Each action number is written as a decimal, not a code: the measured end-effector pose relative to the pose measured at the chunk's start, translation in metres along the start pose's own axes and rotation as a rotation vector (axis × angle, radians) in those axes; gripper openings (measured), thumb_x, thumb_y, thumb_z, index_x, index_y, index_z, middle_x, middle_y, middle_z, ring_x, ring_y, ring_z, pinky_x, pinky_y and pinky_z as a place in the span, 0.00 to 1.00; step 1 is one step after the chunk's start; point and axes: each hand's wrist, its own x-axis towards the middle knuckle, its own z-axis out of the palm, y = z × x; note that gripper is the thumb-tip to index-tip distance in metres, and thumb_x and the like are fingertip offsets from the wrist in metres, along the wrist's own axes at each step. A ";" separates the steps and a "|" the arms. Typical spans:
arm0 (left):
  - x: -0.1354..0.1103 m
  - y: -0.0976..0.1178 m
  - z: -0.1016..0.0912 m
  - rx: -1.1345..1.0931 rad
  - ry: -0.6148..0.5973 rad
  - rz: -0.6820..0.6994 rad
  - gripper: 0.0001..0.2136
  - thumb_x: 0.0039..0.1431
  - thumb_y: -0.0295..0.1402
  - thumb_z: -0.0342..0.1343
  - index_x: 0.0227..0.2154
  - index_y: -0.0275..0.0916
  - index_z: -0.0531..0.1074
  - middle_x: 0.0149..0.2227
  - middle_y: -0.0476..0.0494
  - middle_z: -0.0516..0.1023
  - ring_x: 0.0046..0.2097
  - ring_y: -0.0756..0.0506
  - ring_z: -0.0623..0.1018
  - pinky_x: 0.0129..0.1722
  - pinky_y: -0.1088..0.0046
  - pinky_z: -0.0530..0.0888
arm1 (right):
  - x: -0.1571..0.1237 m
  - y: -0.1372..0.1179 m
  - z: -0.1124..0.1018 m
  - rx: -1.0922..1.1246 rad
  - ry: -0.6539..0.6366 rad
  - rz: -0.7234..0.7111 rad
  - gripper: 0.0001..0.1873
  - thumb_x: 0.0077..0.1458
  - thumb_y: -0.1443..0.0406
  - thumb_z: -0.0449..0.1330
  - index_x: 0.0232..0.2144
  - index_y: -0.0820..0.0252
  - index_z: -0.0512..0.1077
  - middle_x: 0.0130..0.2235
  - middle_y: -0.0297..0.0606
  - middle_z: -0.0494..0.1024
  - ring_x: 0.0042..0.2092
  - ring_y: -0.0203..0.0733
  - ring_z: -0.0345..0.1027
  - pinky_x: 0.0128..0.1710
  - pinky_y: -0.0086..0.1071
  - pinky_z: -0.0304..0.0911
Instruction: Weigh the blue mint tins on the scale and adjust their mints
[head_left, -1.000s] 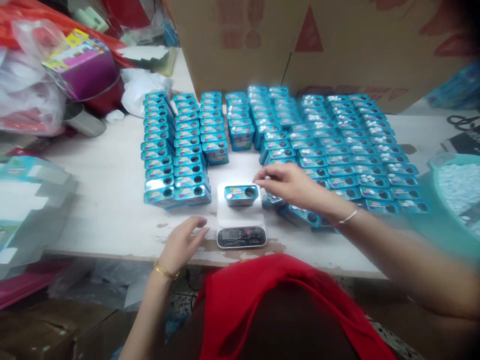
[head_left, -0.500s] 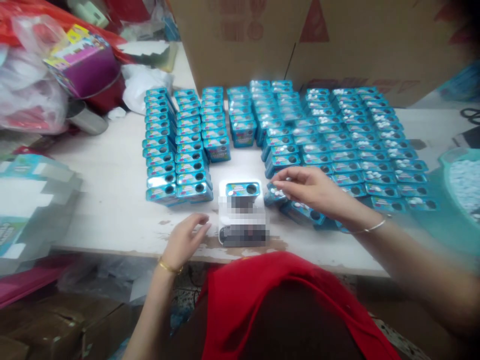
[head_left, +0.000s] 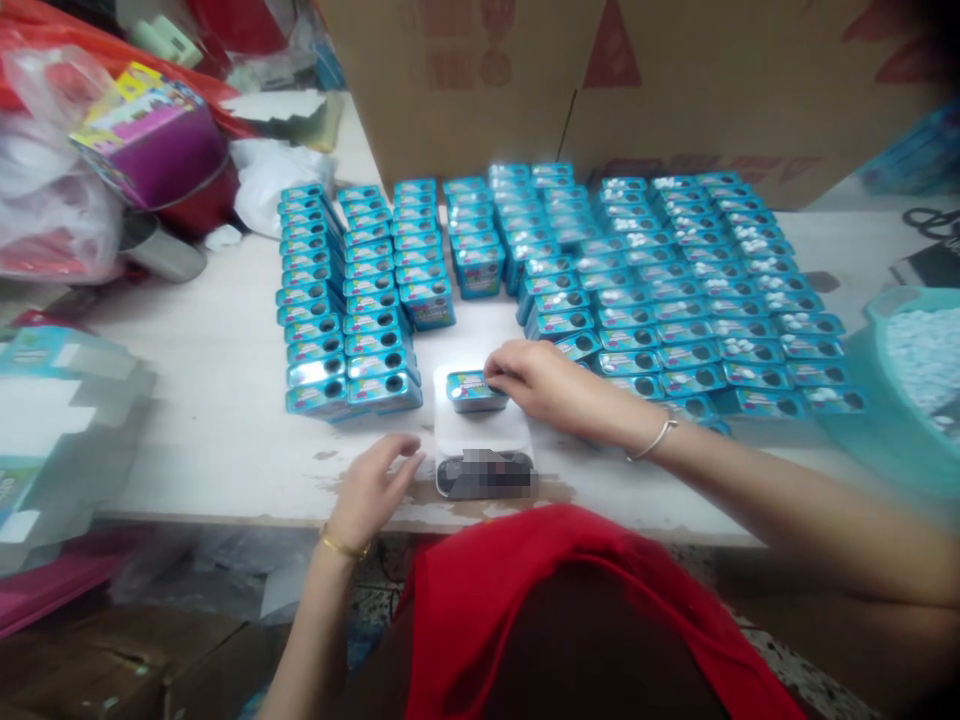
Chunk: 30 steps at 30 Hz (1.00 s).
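Note:
A small white scale (head_left: 480, 440) stands at the table's near edge. On it sits one blue tin (head_left: 471, 389). My right hand (head_left: 541, 383) lies over the tin's right end, fingers curled and pinched above its hole; what they hold is too small to see. My left hand (head_left: 371, 487) rests on the table just left of the scale, fingers loosely bent and apart, holding nothing. Rows of several more blue tins (head_left: 352, 300) stand to the left, and a wider block of tins (head_left: 675, 290) with white pieces on top fills the right.
A large cardboard box (head_left: 615, 80) stands behind the tins. A teal tub of white pieces (head_left: 911, 380) is at the right edge. Bags and a purple box (head_left: 150, 135) crowd the back left, folded cartons (head_left: 60, 420) the left. Scissors (head_left: 930, 220) lie far right.
My right hand went right to the tins beside the scale, then came back left and now covers the right end of the tin on the scale. The left hand barely moved.

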 end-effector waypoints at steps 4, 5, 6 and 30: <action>0.001 0.008 0.001 -0.012 0.086 0.034 0.10 0.63 0.37 0.49 0.42 0.38 0.70 0.40 0.40 0.77 0.43 0.45 0.76 0.45 0.66 0.73 | -0.002 -0.001 -0.004 0.087 0.034 0.031 0.08 0.55 0.76 0.55 0.29 0.66 0.73 0.33 0.39 0.74 0.36 0.37 0.65 0.38 0.29 0.57; 0.002 0.013 0.001 -0.016 0.129 0.055 0.10 0.63 0.36 0.49 0.44 0.39 0.69 0.41 0.41 0.76 0.43 0.45 0.76 0.45 0.66 0.73 | -0.003 -0.001 -0.006 0.156 0.050 0.050 0.07 0.55 0.76 0.55 0.29 0.66 0.73 0.33 0.39 0.74 0.36 0.36 0.65 0.38 0.29 0.57; 0.004 0.019 0.001 -0.018 0.171 0.081 0.11 0.63 0.35 0.50 0.46 0.39 0.68 0.42 0.40 0.76 0.43 0.45 0.75 0.46 0.66 0.73 | -0.004 -0.001 -0.007 0.253 0.061 0.082 0.06 0.55 0.74 0.56 0.29 0.66 0.73 0.32 0.37 0.74 0.35 0.35 0.65 0.36 0.28 0.57; 0.059 0.074 -0.012 0.480 0.350 0.784 0.11 0.56 0.23 0.54 0.41 0.42 0.71 0.37 0.44 0.77 0.41 0.44 0.73 0.43 0.64 0.61 | -0.032 -0.004 0.083 2.081 0.367 0.799 0.15 0.63 0.68 0.43 0.29 0.64 0.66 0.20 0.33 0.66 0.19 0.32 0.59 0.16 0.22 0.56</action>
